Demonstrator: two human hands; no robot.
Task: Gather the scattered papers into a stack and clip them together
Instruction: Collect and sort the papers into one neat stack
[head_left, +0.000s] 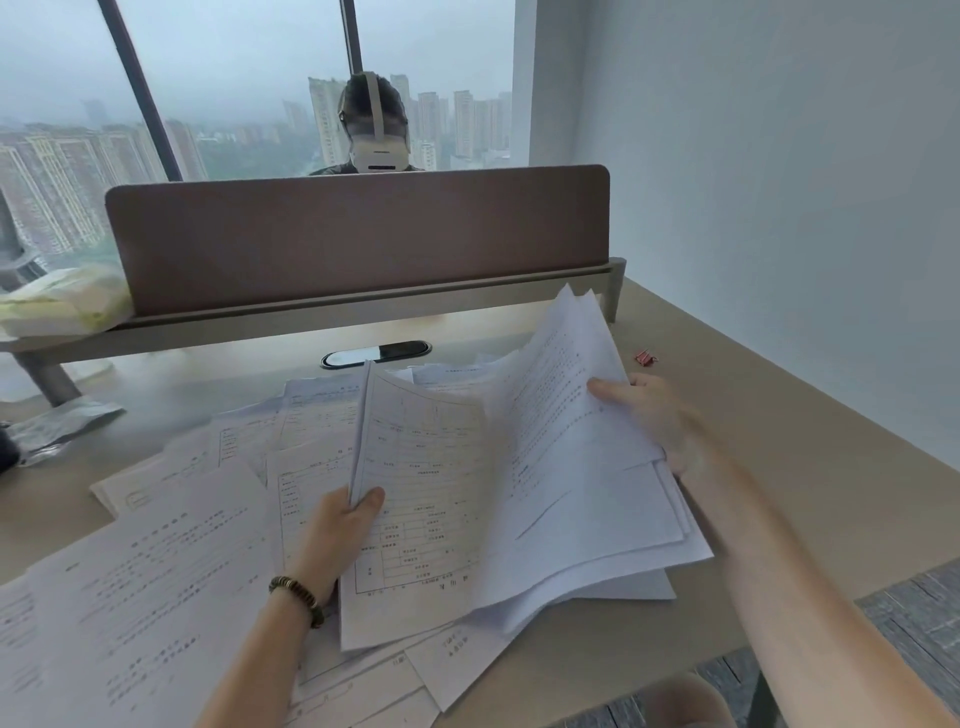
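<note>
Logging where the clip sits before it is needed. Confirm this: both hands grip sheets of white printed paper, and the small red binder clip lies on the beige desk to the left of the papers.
Wrong side. The head view shows the small red binder clip on the beige desk to the right of the papers, beyond the right hand. The rest holds: the left hand and right hand both grip sheets of white printed paper.

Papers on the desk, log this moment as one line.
phase: gathering | left hand: gripping sheets | right hand: holding bundle | clip: unused
</note>
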